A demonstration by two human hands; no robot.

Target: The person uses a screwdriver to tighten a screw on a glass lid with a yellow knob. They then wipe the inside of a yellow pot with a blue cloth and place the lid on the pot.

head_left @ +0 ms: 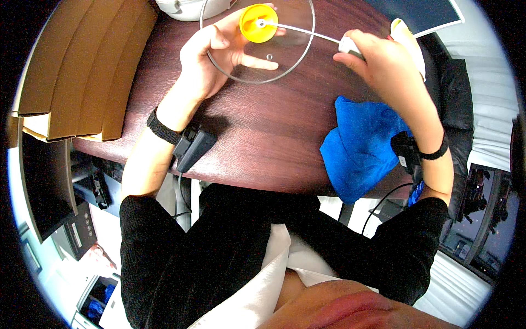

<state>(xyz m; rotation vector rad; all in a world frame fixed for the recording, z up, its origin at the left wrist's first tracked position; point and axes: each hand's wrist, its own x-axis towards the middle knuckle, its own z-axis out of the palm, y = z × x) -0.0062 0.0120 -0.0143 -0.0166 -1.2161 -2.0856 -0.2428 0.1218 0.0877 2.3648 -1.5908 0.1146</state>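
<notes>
My left hand holds a round glass lid with a pale rim above the table. Its fingers are partly spread and show through the clear glass, beside and behind the yellow knob at the lid's middle. A small metal fitting sits at the knob's centre. In my right hand is what looks like a screwdriver, gripped by its white and grey handle. Its thin, light shaft slants left, and the tip meets the knob's centre.
A blue cloth lies crumpled on the dark red-brown table below my right forearm. At the left stands a cardboard box. A white rounded object sits at the far edge, and a yellow-white cloth-like item is behind my right hand.
</notes>
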